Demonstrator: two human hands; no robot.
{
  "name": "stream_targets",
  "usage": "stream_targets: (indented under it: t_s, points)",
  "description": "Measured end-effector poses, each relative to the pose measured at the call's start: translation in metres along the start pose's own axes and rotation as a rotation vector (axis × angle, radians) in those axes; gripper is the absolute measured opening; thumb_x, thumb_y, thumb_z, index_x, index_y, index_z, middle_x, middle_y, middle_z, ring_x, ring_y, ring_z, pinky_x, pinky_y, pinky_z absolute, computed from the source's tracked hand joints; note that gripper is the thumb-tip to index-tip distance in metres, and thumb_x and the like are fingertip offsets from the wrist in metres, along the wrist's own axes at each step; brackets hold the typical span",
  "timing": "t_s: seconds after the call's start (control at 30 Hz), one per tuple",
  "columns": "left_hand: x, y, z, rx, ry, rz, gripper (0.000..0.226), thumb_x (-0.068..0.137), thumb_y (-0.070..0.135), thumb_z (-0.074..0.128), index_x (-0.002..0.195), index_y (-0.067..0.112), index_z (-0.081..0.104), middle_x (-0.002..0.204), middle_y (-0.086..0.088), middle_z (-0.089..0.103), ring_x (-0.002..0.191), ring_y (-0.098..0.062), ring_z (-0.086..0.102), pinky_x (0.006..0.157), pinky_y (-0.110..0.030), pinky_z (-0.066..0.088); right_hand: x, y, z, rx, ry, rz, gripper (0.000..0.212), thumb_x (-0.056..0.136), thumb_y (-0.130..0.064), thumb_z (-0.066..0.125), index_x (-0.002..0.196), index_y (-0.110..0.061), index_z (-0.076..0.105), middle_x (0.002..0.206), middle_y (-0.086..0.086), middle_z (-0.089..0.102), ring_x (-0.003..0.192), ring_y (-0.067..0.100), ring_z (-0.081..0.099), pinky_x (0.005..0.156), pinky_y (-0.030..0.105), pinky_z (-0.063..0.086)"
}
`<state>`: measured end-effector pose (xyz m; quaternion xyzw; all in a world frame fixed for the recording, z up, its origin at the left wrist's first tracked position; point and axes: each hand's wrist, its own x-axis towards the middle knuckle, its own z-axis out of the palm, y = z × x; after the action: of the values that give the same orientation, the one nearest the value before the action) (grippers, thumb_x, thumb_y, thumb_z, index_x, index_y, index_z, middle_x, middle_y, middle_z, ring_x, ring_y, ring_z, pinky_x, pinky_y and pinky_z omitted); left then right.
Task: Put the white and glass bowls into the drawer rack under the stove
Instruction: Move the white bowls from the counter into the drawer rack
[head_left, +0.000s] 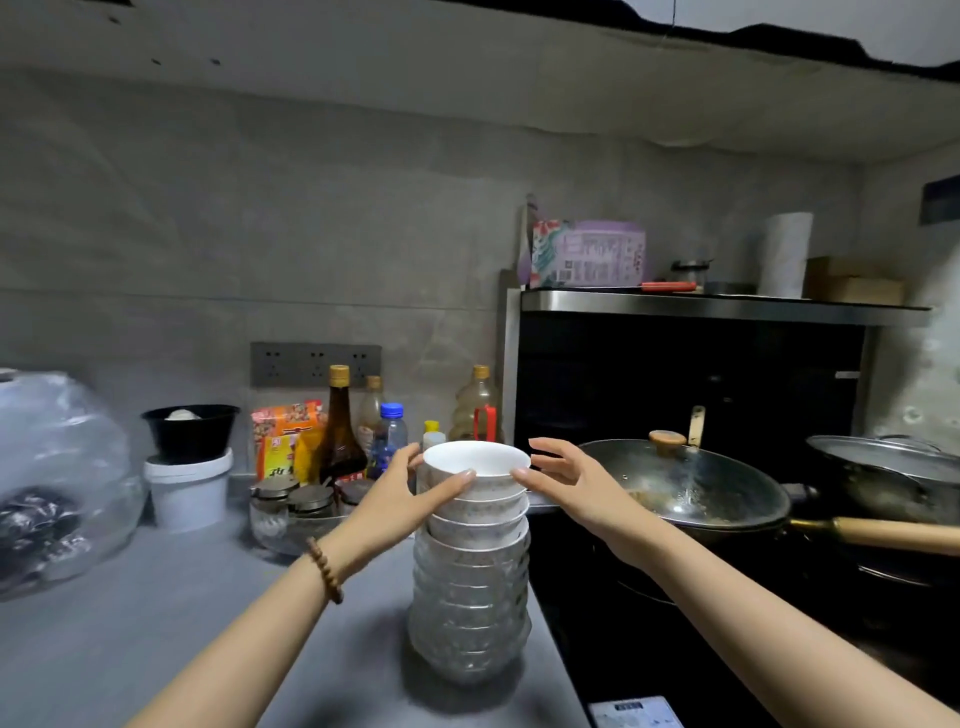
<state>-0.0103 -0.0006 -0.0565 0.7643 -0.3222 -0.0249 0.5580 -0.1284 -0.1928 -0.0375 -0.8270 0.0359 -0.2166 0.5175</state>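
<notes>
A tall stack of bowls stands on the grey counter near its right edge. Three white bowls sit on top and several glass bowls are underneath. My left hand grips the left side of the top white bowl, thumb on its front rim. My right hand touches the same bowl's right rim with thumb and fingertips, its other fingers spread. The drawer rack is not in view.
Right of the stack is the black stove with a lidded wok and a second pan. Behind the stack stand sauce bottles, spice jars, a white bucket and a plastic bag.
</notes>
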Motion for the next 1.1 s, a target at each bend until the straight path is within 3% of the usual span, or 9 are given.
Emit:
stream_targets:
  t_s: [0.1, 0.17, 0.27, 0.43, 0.53, 0.67, 0.87, 1.0, 1.1]
  points:
    - [0.004, -0.005, 0.006, -0.077, -0.002, 0.022, 0.086, 0.052, 0.072, 0.068, 0.125, 0.035, 0.042, 0.122, 0.022, 0.052, 0.107, 0.006, 0.050, 0.077, -0.008, 0.040, 0.007, 0.008, 0.005, 0.029, -0.014, 0.009, 0.076, 0.055, -0.066, 0.074, 0.122, -0.037, 0.052, 0.127, -0.005, 0.061, 0.122, 0.012, 0.055, 0.101, 0.030, 0.043]
    - [0.004, -0.004, 0.007, -0.102, -0.007, 0.036, 0.074, 0.052, 0.072, 0.068, 0.115, 0.042, 0.044, 0.108, 0.031, 0.052, 0.099, 0.011, 0.049, 0.062, -0.005, 0.042, 0.009, 0.012, 0.009, 0.061, -0.023, -0.013, 0.076, 0.053, -0.066, 0.075, 0.119, -0.035, 0.055, 0.123, -0.007, 0.064, 0.120, 0.008, 0.057, 0.106, 0.035, 0.043]
    - [0.005, -0.003, 0.009, -0.122, -0.009, 0.047, 0.065, 0.055, 0.070, 0.067, 0.110, 0.045, 0.044, 0.102, 0.035, 0.048, 0.093, 0.013, 0.049, 0.055, -0.002, 0.043, 0.010, 0.013, 0.012, 0.093, -0.021, -0.053, 0.078, 0.053, -0.065, 0.076, 0.120, -0.031, 0.056, 0.123, -0.009, 0.065, 0.119, 0.005, 0.057, 0.108, 0.038, 0.041]
    - [0.008, -0.006, 0.010, -0.138, -0.009, 0.050, 0.071, 0.056, 0.068, 0.067, 0.117, 0.041, 0.042, 0.103, 0.033, 0.048, 0.095, 0.011, 0.047, 0.066, -0.009, 0.042, 0.010, 0.013, 0.015, 0.103, -0.003, -0.073, 0.064, 0.059, -0.057, 0.075, 0.116, -0.032, 0.059, 0.123, -0.011, 0.065, 0.120, 0.004, 0.056, 0.109, 0.039, 0.041]
    - [0.007, -0.004, 0.011, -0.147, -0.006, 0.050, 0.068, 0.056, 0.068, 0.066, 0.114, 0.044, 0.042, 0.102, 0.035, 0.047, 0.093, 0.012, 0.047, 0.062, -0.008, 0.042, 0.010, 0.013, 0.016, 0.107, 0.022, -0.074, 0.056, 0.066, -0.050, 0.076, 0.116, -0.031, 0.059, 0.125, -0.010, 0.064, 0.123, 0.006, 0.054, 0.109, 0.040, 0.040]
    - [0.006, 0.001, 0.012, -0.185, 0.004, 0.063, 0.057, 0.054, 0.068, 0.066, 0.104, 0.049, 0.045, 0.100, 0.036, 0.048, 0.091, 0.014, 0.048, 0.058, -0.006, 0.044, 0.010, 0.008, 0.018, 0.118, 0.051, -0.103, 0.065, 0.058, -0.059, 0.075, 0.115, -0.032, 0.060, 0.124, -0.008, 0.065, 0.122, 0.011, 0.056, 0.110, 0.045, 0.039]
    - [0.008, 0.013, 0.007, -0.226, 0.038, 0.166, 0.066, 0.061, 0.062, 0.069, 0.120, 0.043, 0.045, 0.112, 0.028, 0.051, 0.103, 0.007, 0.049, 0.071, -0.012, 0.047, 0.013, -0.003, 0.013, 0.164, 0.073, -0.172, 0.065, 0.055, -0.060, 0.076, 0.112, -0.031, 0.062, 0.116, -0.009, 0.069, 0.117, 0.009, 0.060, 0.107, 0.042, 0.041]
    - [0.004, 0.035, 0.012, -0.292, 0.082, 0.267, 0.072, 0.067, 0.059, 0.072, 0.128, 0.031, 0.046, 0.123, 0.011, 0.057, 0.112, -0.004, 0.054, 0.085, -0.023, 0.050, 0.007, -0.018, 0.004, 0.249, 0.129, -0.259, 0.047, 0.061, -0.045, 0.077, 0.100, -0.022, 0.065, 0.099, 0.000, 0.074, 0.093, 0.005, 0.069, 0.078, 0.015, 0.052]
    - [-0.006, 0.058, 0.027, -0.374, 0.048, 0.318, 0.072, 0.065, 0.055, 0.067, 0.128, 0.027, 0.046, 0.121, 0.007, 0.059, 0.104, 0.001, 0.060, 0.077, -0.017, 0.053, -0.009, -0.029, -0.010, 0.303, 0.188, -0.281, 0.035, 0.063, -0.040, 0.074, 0.087, -0.016, 0.065, 0.084, -0.007, 0.074, 0.079, 0.002, 0.070, 0.068, 0.013, 0.052]
